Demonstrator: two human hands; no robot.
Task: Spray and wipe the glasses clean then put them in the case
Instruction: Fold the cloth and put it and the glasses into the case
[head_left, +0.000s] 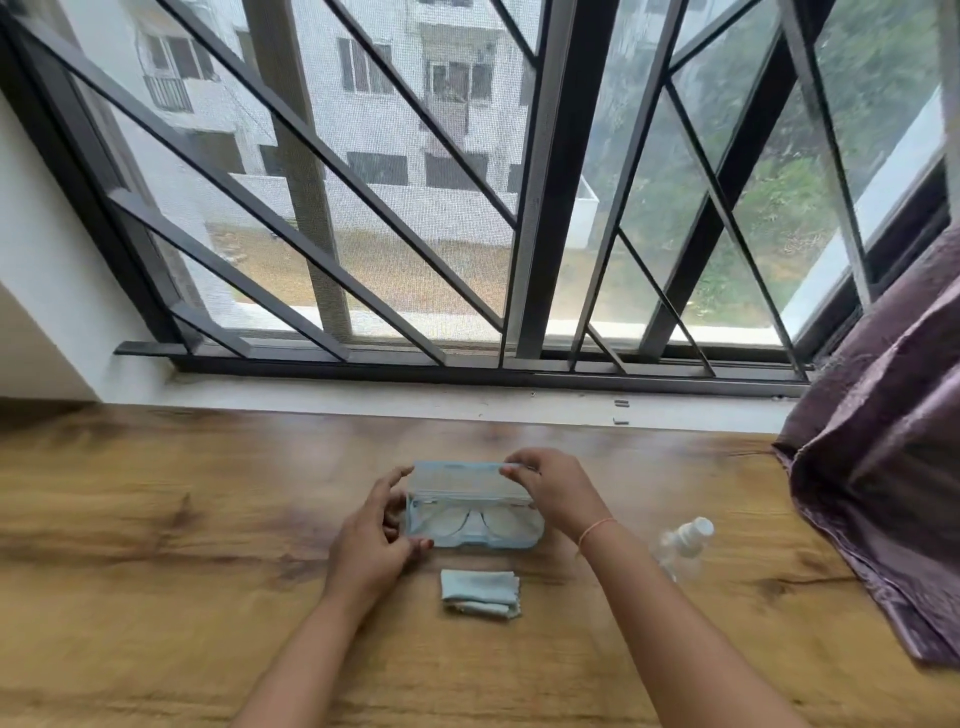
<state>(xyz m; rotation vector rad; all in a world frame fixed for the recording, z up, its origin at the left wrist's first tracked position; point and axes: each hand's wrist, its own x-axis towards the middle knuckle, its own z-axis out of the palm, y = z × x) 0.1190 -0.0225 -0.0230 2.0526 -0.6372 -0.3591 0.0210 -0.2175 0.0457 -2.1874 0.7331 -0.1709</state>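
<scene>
Folded cloth (480, 595), glasses (470, 522) inside open blue case (467, 543)

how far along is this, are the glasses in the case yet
The glasses already lie inside the open case. In hand: the right hand pinches the lid's edge while the left hand steadies the case's end. Left: closing the lid. The folded cloth and spray bottle lie aside; whether wiping happened cannot be told.

No legible text, label, brand, number or sign appears on the case (457, 474), the cloth (480, 593) at its 6 o'clock, or the spray bottle (684, 540) at its 3 o'clock.
</scene>
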